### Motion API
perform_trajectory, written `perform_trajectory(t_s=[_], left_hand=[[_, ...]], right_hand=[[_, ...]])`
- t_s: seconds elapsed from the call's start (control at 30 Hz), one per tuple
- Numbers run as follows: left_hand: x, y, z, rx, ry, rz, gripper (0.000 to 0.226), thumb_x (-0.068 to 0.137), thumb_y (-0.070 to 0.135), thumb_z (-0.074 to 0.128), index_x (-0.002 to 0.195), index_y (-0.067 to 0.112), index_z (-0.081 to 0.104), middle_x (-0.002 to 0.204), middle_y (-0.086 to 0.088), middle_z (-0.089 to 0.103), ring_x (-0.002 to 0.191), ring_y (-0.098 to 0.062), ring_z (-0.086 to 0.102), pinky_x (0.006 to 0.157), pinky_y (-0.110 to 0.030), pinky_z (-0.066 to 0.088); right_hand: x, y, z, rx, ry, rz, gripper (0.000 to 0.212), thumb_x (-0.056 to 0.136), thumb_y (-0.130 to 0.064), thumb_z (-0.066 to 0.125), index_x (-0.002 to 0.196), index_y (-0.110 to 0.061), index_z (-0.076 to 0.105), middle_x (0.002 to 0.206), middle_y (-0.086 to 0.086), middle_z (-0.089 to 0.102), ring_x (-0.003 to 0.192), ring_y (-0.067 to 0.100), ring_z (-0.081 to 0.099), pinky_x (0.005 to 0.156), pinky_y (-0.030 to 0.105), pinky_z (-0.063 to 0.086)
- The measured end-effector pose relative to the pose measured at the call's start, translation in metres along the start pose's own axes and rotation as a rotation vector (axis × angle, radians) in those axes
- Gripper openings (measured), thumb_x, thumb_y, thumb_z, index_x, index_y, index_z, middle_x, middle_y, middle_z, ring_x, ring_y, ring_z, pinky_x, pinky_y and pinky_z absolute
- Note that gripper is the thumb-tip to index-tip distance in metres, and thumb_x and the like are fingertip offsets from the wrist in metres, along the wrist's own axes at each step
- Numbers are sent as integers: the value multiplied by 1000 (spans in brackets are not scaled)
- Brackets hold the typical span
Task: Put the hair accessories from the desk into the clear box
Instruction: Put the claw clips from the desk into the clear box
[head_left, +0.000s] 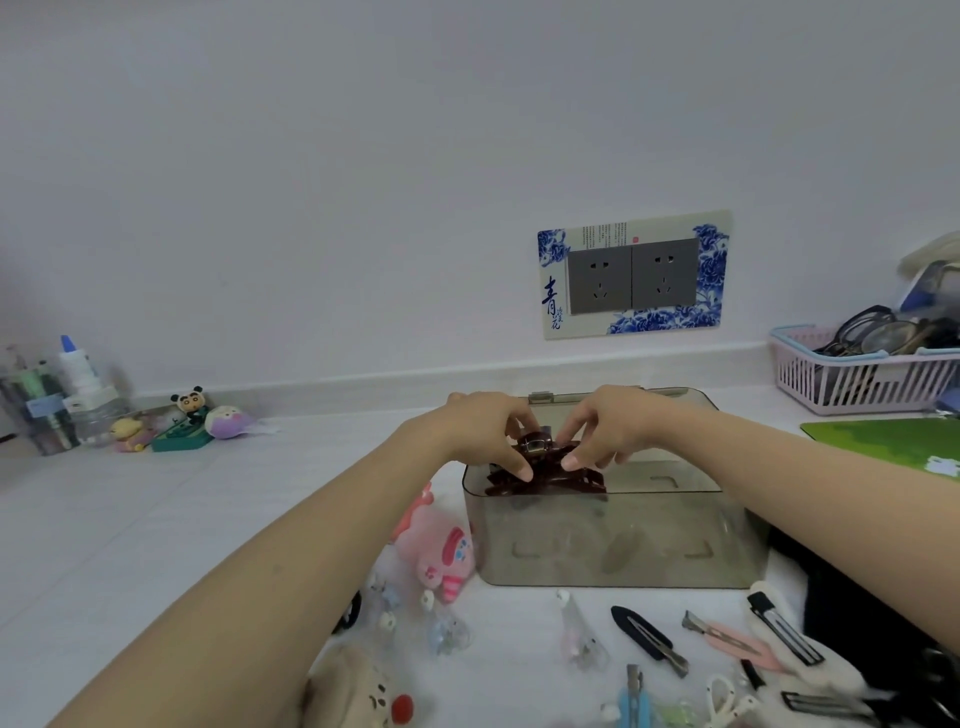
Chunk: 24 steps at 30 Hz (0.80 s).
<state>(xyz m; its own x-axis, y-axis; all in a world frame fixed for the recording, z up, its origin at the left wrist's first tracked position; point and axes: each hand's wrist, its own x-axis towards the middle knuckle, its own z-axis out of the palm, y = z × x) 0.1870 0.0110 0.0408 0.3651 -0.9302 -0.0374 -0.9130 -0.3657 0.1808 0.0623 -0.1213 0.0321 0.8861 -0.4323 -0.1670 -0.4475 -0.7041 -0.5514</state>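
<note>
Both hands meet over the open clear box (613, 540), the left hand (485, 428) and right hand (615, 423) each pinching a dark brown claw clip (545, 470) between their fingertips, above the box's far left part. Below the left forearm lie pink plush clips (441, 551). Nearer the person than the right hand, a black flat clip (647, 639) and a pink flat clip (732, 636) lie on the white desk (130, 519).

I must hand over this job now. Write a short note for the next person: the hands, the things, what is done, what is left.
Both hands, left and right, pinch a dark claw clip over the open clear box.
Done: nothing can be seen lying in the box yet.
Left: lower this clip in, then the black clip, pink clip, pink plush clip and the other small pieces on the desk.
</note>
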Motion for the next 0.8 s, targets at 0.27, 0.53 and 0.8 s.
perform_trajectory(t_s=[0.27, 0.53, 0.8], left_hand=[[-43, 23, -16, -122, 216, 26, 39, 81, 35, 68, 119, 27, 59, 122, 4, 63, 115, -15, 56, 107, -41, 36], [-123, 81, 16, -335, 294, 142, 22, 84, 26, 65, 105, 21, 68, 106, 6, 69, 98, -8, 63, 99, -33, 45], [-153, 150, 70, -279, 191, 212, 29, 86, 41, 60, 110, 27, 65, 115, 8, 61, 106, -10, 57, 102, -41, 39]], right_hand=[[-49, -14, -14, -9, 234, -106, 33, 75, -32, 74, 106, -24, 67, 97, 0, 68, 80, 14, 64, 67, 20, 47], [-155, -3, 17, -3, 430, -238, 23, 74, -35, 72, 96, -33, 69, 96, -7, 69, 87, 8, 63, 83, 27, 51], [-226, 59, 53, -208, 589, -130, 21, 80, -41, 63, 99, -34, 70, 104, -12, 65, 104, 14, 56, 93, 39, 41]])
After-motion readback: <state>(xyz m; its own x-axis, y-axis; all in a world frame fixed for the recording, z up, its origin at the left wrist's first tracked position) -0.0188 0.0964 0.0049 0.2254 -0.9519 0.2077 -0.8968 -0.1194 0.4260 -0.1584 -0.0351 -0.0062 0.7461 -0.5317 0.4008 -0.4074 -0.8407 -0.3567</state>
